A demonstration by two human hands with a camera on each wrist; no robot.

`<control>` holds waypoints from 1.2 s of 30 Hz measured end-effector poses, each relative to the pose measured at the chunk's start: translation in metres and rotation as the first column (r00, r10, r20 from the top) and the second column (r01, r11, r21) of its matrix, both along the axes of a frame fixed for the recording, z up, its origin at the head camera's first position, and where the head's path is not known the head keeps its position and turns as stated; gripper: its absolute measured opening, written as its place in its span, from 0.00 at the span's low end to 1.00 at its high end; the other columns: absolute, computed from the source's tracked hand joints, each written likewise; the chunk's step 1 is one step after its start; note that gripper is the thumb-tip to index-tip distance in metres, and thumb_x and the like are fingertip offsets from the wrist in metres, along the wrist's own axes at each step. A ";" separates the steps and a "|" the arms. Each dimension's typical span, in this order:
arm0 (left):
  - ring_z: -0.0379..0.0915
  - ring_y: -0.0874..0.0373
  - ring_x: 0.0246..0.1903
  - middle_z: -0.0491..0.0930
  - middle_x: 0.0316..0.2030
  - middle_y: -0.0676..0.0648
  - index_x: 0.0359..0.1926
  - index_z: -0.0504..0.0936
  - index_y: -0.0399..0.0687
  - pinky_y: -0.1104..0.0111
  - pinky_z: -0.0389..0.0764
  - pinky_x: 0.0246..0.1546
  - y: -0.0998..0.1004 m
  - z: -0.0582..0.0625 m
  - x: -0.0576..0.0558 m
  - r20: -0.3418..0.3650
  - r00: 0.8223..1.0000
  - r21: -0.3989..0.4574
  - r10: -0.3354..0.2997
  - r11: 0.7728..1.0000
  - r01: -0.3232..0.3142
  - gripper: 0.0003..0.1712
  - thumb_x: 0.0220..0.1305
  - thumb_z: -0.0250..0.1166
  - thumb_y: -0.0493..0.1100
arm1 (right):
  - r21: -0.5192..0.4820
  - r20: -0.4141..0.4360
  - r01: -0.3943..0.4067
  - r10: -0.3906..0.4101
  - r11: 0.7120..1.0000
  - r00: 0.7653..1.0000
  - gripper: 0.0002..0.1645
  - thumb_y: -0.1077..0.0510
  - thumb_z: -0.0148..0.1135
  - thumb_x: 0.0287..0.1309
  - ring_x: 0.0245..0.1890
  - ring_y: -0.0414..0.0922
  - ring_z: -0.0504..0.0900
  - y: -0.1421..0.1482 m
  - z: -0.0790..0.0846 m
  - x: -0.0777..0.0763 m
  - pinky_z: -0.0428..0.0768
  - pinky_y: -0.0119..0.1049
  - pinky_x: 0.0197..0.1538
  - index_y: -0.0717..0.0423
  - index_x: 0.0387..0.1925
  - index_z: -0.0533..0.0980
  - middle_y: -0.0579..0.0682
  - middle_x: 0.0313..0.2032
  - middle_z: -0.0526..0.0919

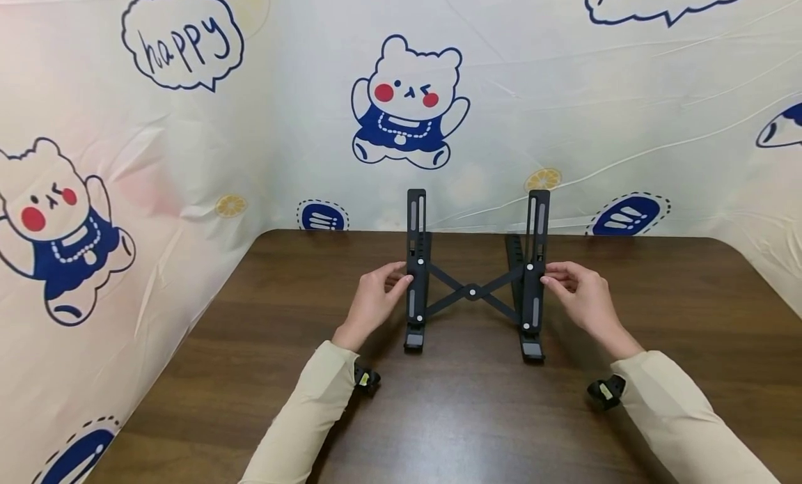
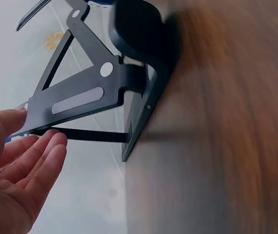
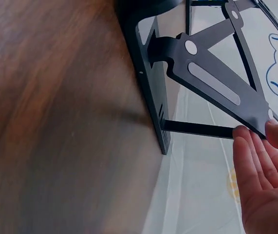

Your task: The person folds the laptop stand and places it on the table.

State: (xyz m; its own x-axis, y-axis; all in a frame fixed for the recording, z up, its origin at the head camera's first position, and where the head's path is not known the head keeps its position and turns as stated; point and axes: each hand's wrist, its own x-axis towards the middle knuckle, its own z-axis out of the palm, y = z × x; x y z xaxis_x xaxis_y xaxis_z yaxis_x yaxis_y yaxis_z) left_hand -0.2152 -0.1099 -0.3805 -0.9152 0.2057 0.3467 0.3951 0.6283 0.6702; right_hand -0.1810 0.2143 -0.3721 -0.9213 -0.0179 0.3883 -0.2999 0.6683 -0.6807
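Note:
A black folding laptop stand point(image 1: 473, 292) stands unfolded on the table, its two side arms joined by crossed bars with a round pivot. Grey pads line the arms, and each front end has an upturned lip. My left hand point(image 1: 374, 297) pinches the outer edge of the left arm between thumb and fingers. On the opposite side, my right hand point(image 1: 584, 296) pinches the outer edge of the right arm in the same way. In the left wrist view, a support strut point(image 2: 95, 135) runs from the raised arm to the slotted base. The right wrist view shows the matching slotted base point(image 3: 153, 92).
The dark brown wooden table point(image 1: 451, 414) carries the stand near its back edge. Behind and to the left hangs a pale curtain point(image 1: 301, 108) printed with cartoon bears. A small black device point(image 1: 367, 379) sits at the left wrist, another point(image 1: 606, 393) at the right.

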 end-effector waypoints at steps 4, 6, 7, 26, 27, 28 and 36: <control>0.76 0.57 0.33 0.81 0.34 0.46 0.47 0.77 0.39 0.66 0.77 0.36 0.000 -0.002 -0.004 0.045 0.999 0.034 -0.005 0.999 0.004 0.17 0.58 0.60 0.43 | -0.011 0.045 -0.011 0.012 1.000 0.999 0.12 0.65 0.59 0.53 0.29 0.51 0.78 0.002 0.000 -0.002 0.72 0.21 0.28 0.68 0.39 0.75 0.61 0.31 0.81; 0.76 0.57 0.32 0.81 0.33 0.46 0.45 0.78 0.39 0.66 0.77 0.37 0.000 -0.003 -0.006 0.057 0.998 0.045 -0.007 0.999 0.004 0.16 0.58 0.61 0.42 | -0.015 0.066 -0.013 0.014 1.000 0.998 0.11 0.65 0.59 0.53 0.29 0.51 0.78 0.003 0.000 -0.003 0.73 0.22 0.28 0.68 0.38 0.75 0.61 0.30 0.80; 0.76 0.57 0.32 0.81 0.33 0.46 0.45 0.78 0.39 0.66 0.77 0.36 0.000 -0.004 -0.007 0.061 0.998 0.053 -0.010 0.999 0.007 0.15 0.57 0.61 0.41 | -0.020 0.080 -0.015 0.016 1.000 0.997 0.11 0.65 0.59 0.53 0.29 0.51 0.78 0.003 0.000 -0.003 0.73 0.23 0.28 0.68 0.38 0.75 0.61 0.31 0.80; 0.76 0.55 0.34 0.79 0.35 0.43 0.44 0.77 0.36 0.68 0.78 0.36 0.000 -0.004 -0.014 0.271 0.958 0.221 -0.088 0.975 0.027 0.12 0.58 0.59 0.34 | -0.216 0.317 -0.081 0.149 0.973 0.937 0.16 0.70 0.52 0.56 0.31 0.45 0.78 0.003 0.004 -0.008 0.78 0.39 0.38 0.76 0.45 0.66 0.65 0.36 0.75; 0.76 0.54 0.34 0.79 0.35 0.42 0.45 0.77 0.35 0.68 0.78 0.36 0.000 -0.004 -0.015 0.289 0.953 0.234 -0.093 0.972 0.024 0.13 0.58 0.59 0.34 | -0.222 0.324 -0.084 0.155 0.971 0.933 0.16 0.69 0.52 0.57 0.31 0.44 0.78 0.003 0.003 -0.009 0.78 0.39 0.39 0.76 0.46 0.66 0.65 0.36 0.75; 0.76 0.54 0.35 0.79 0.36 0.42 0.45 0.77 0.35 0.68 0.78 0.37 0.000 -0.004 -0.015 0.301 0.949 0.243 -0.097 0.970 0.022 0.13 0.58 0.58 0.33 | -0.227 0.330 -0.086 0.160 0.970 0.930 0.16 0.69 0.51 0.57 0.32 0.42 0.77 0.003 0.003 -0.009 0.78 0.39 0.39 0.76 0.46 0.66 0.65 0.37 0.75; 0.75 0.54 0.37 0.78 0.37 0.42 0.48 0.76 0.37 0.68 0.77 0.38 -0.001 -0.002 -0.015 0.335 0.933 0.270 -0.133 0.962 0.041 0.14 0.60 0.56 0.34 | -0.234 0.355 -0.082 0.163 0.969 0.921 0.16 0.68 0.48 0.60 0.35 0.44 0.76 0.001 0.001 -0.009 0.77 0.41 0.43 0.74 0.48 0.65 0.65 0.40 0.73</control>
State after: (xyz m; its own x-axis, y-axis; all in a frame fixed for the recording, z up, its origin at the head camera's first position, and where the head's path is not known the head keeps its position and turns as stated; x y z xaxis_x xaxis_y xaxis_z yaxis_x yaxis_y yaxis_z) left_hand -0.2298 -0.1106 -0.3825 -0.9695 0.2374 0.0616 0.1537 0.3923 0.9069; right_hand -0.1900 0.2151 -0.3710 -0.9950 -0.0953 0.0286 -0.0705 0.4719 -0.8788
